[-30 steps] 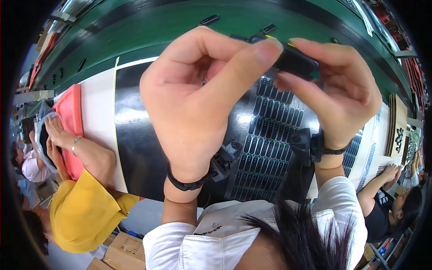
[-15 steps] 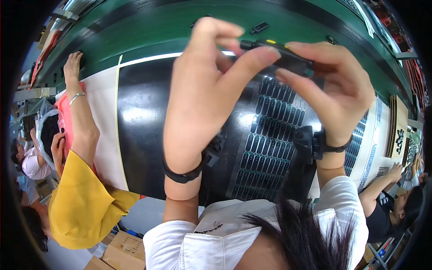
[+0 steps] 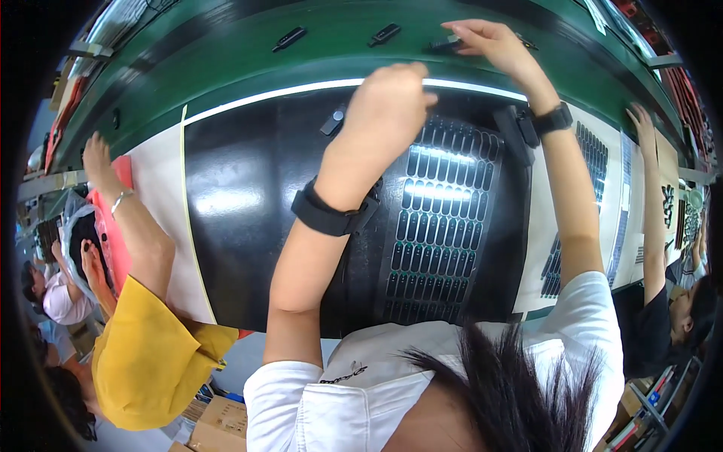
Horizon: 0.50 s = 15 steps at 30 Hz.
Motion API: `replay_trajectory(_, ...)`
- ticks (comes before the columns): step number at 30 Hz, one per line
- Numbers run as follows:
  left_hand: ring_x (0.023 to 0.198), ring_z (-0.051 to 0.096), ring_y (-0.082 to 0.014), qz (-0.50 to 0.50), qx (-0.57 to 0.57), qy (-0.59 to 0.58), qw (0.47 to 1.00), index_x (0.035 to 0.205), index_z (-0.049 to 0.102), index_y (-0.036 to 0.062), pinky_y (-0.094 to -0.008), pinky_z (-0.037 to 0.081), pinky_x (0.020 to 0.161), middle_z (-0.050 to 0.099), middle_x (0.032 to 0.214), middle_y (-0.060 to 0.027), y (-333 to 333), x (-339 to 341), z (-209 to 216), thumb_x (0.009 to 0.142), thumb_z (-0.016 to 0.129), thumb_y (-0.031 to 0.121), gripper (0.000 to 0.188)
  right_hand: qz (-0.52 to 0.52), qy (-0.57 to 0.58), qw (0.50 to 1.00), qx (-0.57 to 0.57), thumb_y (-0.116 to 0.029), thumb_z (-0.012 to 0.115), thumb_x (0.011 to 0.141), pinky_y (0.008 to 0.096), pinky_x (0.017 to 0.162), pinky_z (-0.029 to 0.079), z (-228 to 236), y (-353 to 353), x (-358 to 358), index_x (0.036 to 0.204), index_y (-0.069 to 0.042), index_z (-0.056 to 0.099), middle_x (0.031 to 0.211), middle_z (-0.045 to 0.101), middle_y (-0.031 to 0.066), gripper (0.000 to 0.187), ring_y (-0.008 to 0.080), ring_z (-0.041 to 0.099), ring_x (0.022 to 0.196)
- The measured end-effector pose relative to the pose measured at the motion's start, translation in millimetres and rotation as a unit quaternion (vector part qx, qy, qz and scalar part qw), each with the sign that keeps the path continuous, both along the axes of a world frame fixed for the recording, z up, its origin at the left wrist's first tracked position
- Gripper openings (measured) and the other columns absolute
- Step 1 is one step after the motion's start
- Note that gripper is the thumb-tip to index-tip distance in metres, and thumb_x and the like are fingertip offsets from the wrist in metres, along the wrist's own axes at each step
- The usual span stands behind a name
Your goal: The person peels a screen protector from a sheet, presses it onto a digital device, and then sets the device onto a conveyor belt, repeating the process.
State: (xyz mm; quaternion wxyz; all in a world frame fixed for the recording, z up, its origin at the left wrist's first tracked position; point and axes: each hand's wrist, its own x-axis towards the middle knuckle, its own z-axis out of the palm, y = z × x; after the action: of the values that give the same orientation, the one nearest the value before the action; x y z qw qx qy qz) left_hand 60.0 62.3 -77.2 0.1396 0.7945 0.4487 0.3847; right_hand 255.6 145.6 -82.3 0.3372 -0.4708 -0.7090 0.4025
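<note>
My right hand (image 3: 493, 47) reaches out over the green conveyor belt. Its thumb and fingertips are around the right end of a slim black device (image 3: 444, 46), which is partly covered by the fingers. Curled and blurred, my left hand (image 3: 388, 109) hovers over the far edge of the black mat, back of the hand upward; whatever its fingers hold is hidden. Just left of it lies a small dark piece (image 3: 332, 123) with a round silvery end. Below the hands, a sheet of oval black stickers (image 3: 437, 218) in rows lies on the black mat (image 3: 256, 226).
More black devices lie on the belt, one farther left (image 3: 289, 38) and one in the middle (image 3: 384, 35). A co-worker in a yellow top (image 3: 147, 354) works at left beside a pink-lined bag (image 3: 113, 226). At right another co-worker's arm (image 3: 651, 181) reaches toward the belt.
Both hands held a black device together over the mat. They have parted: the right moved up over the belt, the left drew back lower. Devices on the belt have shifted left.
</note>
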Motion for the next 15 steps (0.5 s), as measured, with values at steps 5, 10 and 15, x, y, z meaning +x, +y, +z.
replay_trajectory(5,0.062,0.054,-0.0318,-0.103,0.002,0.110,0.989,0.063,0.056,-0.0022,-0.0368,0.043,0.057,0.055,0.065,-0.0180,6,17,-21,0.061,0.059,0.005,0.008,-0.004,-0.231,0.953,0.197,-0.015,0.062,0.070,0.0278,0.077,0.041,-12,-16,14,0.098,-0.008,0.056,0.098,0.051,0.0074,0.030,0.0171,0.050,0.091)
replay_trajectory(10,0.061,0.055,-0.0296,-0.123,-0.071,0.125,0.982,0.059,0.055,-0.0022,-0.0342,0.043,0.057,0.054,0.061,-0.0160,9,19,-22,0.059,0.061,0.003,0.008,0.104,-0.268,0.953,0.095,-0.015,0.070,0.057,0.0305,0.076,0.037,-12,-45,-8,0.092,-0.007,0.050,0.089,0.047,0.0085,0.041,0.0231,0.046,0.087)
replay_trajectory(15,0.061,0.055,-0.0283,-0.146,-0.029,0.087,0.985,0.058,0.055,-0.0015,-0.0337,0.043,0.056,0.054,0.058,-0.0152,9,15,-22,0.059,0.060,0.002,0.006,0.100,-0.315,0.938,0.101,-0.019,0.073,0.052,0.0319,0.073,0.037,-11,-51,-18,0.089,-0.009,0.047,0.086,0.047,0.0089,0.046,0.0269,0.044,0.089)
